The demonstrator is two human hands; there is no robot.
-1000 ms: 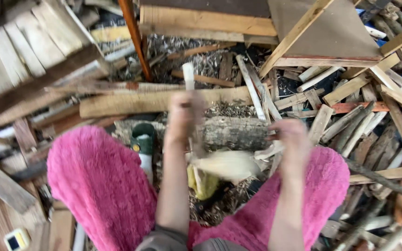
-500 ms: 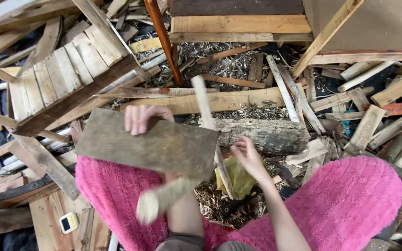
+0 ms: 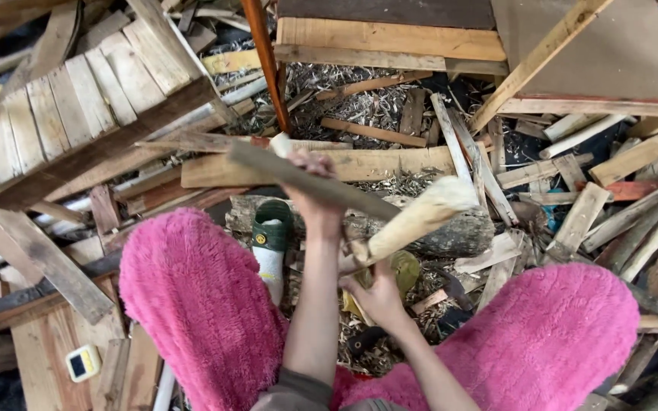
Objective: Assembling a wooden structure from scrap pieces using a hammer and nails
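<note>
My left hand (image 3: 315,183) is raised over a bark-covered log (image 3: 458,234) and grips a flat grey wooden board (image 3: 298,176), seen edge-on and slanting from upper left to lower right. A pale stick end (image 3: 279,144) shows just beside the board. Lower down, my right hand (image 3: 375,293) is closed on the handle of a pale wooden club (image 3: 420,217); its thick head points up and right, over the log. My knees in pink fluffy trousers (image 3: 199,297) frame both arms. A green and white boot (image 3: 271,236) stands by the log.
A slatted pallet (image 3: 78,114) leans at the upper left. Long planks (image 3: 390,38) and an orange-red pole (image 3: 264,61) lie beyond the log. Split scraps (image 3: 611,205) pile up on the right. Shavings cover the ground, and a small yellow and white device (image 3: 83,363) lies lower left.
The board turned from broadside to edge-on and rose in my left hand. The club swung from low on the left up to the right.
</note>
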